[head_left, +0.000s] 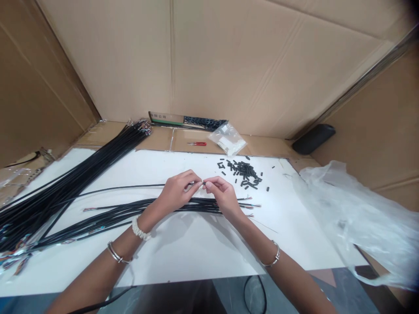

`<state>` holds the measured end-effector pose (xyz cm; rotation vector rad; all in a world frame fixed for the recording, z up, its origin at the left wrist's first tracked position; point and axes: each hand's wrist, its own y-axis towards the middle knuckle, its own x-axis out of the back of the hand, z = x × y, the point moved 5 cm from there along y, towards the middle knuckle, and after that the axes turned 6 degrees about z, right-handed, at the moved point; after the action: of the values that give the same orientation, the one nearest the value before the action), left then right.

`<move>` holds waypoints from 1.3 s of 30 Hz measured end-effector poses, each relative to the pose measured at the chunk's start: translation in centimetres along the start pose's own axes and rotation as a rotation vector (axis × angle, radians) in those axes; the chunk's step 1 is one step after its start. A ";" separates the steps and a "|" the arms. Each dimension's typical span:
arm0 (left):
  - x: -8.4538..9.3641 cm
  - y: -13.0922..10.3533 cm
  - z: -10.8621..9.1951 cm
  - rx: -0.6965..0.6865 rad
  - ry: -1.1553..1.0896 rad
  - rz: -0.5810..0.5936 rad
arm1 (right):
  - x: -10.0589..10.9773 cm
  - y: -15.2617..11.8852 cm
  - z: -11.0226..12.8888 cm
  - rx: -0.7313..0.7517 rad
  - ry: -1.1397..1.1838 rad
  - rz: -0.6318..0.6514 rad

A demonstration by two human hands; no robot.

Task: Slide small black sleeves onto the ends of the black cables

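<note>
Above the white table, my left hand (180, 190) is closed on a black cable (124, 187) close to its end. The cable's length trails off to the left. Fingertips of my right hand (223, 194) pinch a short black tube (204, 183) at that cable end, right beside my left fingertips. How far the tube sits over the wires is hidden by the fingers. Beneath both hands lies a loose bundle of black cables (131, 213) with bare coloured wire ends. A pile of short black tubes (245, 170) is scattered beyond my right hand.
A thick stack of black cables (81, 170) crosses the left side. Red-handled snips (198, 143) and a clear plastic bag (228, 139) lie along the back. A black cylinder (313, 138) and crumpled plastic sheeting (360, 213) are on the right. Cardboard walls (212, 56) surround the table (203, 253).
</note>
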<state>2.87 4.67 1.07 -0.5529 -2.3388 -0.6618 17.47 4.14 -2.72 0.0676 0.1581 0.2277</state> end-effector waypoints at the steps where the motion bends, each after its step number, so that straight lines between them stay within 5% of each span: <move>1: 0.0 0.0 0.0 -0.008 0.008 0.010 | 0.0 -0.1 0.2 0.011 -0.047 -0.002; 16: 0.5 -0.3 0.5 0.049 -0.173 0.169 | -0.3 -0.1 0.8 0.093 -0.451 0.078; 25: 1.0 -0.8 3.5 0.255 -0.142 0.523 | -0.1 -0.1 1.2 0.214 -0.754 0.061; 33: 0.6 -0.8 3.5 0.258 -0.188 0.505 | -1.0 -0.3 1.0 0.308 -0.839 0.157; 39: 0.5 -0.5 3.5 0.228 -0.197 0.453 | -0.7 -0.3 0.8 0.240 -0.804 0.115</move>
<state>0.65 6.38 -1.13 -1.0349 -2.3061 -0.1334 16.95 3.67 -1.83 0.3999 -0.6218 0.2795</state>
